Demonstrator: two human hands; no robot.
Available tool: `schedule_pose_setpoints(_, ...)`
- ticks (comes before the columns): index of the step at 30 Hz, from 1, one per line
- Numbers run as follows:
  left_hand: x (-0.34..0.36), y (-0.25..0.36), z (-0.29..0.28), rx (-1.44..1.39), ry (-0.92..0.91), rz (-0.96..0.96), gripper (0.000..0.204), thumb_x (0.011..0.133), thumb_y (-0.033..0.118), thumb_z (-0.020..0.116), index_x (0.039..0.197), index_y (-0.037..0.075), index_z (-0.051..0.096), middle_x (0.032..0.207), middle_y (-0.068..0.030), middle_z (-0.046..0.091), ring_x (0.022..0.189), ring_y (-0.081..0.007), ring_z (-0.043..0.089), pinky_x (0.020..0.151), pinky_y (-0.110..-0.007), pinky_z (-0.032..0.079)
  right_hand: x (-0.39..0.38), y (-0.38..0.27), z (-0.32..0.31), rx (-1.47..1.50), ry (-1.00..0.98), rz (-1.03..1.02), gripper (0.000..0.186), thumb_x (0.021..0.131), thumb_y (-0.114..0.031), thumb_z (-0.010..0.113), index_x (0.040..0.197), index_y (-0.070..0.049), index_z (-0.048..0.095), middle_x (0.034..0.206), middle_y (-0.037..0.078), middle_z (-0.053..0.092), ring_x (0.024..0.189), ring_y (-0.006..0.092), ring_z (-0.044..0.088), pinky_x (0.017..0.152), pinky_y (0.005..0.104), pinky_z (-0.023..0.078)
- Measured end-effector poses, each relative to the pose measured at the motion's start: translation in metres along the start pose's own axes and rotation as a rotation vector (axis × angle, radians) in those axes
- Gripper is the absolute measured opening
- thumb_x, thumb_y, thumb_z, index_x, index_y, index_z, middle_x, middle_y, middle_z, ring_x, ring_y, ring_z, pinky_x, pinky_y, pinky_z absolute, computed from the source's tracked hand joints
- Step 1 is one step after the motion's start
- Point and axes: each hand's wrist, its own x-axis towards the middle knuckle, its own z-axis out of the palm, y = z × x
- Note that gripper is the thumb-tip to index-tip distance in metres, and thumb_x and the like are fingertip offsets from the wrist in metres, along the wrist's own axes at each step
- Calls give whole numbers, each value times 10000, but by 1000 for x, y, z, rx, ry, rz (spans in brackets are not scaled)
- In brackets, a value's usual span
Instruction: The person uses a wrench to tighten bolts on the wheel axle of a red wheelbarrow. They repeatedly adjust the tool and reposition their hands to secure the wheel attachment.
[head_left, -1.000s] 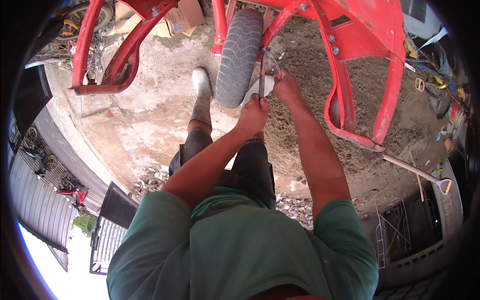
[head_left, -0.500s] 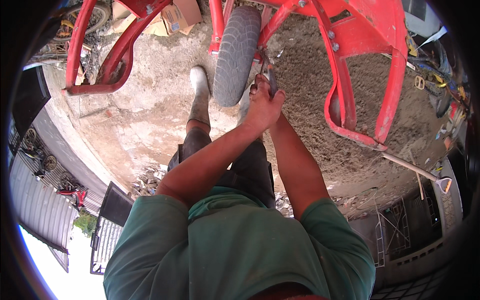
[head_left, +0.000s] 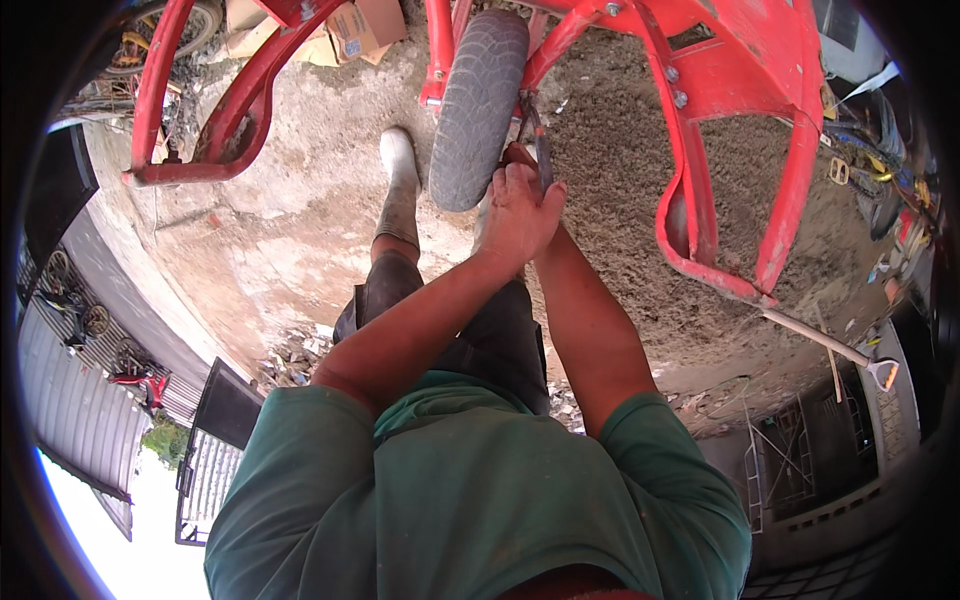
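The black rubber wheel [head_left: 480, 110] of a red wheelbarrow frame [head_left: 690, 160] stands in front of me. Just right of it, a tool that looks like pliers [head_left: 541, 150] has its far end against the frame at the wheel's axle. One of its handles looks orange-red, the other dark grey. My left hand [head_left: 520, 212] is closed round the near end of the handles, on top. Beneath and beyond it is my right hand [head_left: 518, 154], mostly covered, with curled fingers showing next to the tyre. The jaws are too small to make out.
Curved red legs [head_left: 205, 165] of the frame rise on the left, with others on the right. A shovel [head_left: 835, 345] lies at the right. Cardboard boxes [head_left: 365, 30] sit at the far left, and cluttered parts [head_left: 890, 180] line the right edge. My boot [head_left: 398, 160] stands left of the wheel.
Both hands have shifted slightly toward me and to the left, still on the tool. More of the tool shows beyond my fingers. The wheel and frame appear shifted slightly right.
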Motion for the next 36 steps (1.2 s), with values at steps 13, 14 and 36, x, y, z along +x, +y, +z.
schedule_pose_setpoints(13,-3,-45,27,-381,-7,-68,962,855,511,664,1484,-56,205,1467,-249,303,1405,-345,302,1141,-403,271,-22,-40,33,88,-32,61,559,884,-507,656,1269,-142,481,1040,143,586,964,296,594,813,453,514)
schedule_pose_setpoints(14,-3,-47,29,-379,-7,-53,950,856,522,660,1484,-43,225,1456,-239,319,1393,-335,321,1134,-400,281,-25,-42,37,53,-17,35,547,873,-481,680,1265,-155,483,1050,134,581,976,295,592,805,449,516)
schedule_pose_setpoints(36,-4,-122,60,-302,201,5,174,944,121,596,1015,-15,515,864,-147,628,823,-221,621,760,-349,494,-25,-88,83,-820,248,62,542,721,-19,523,1254,-104,473,979,61,582,842,251,622,773,413,531)
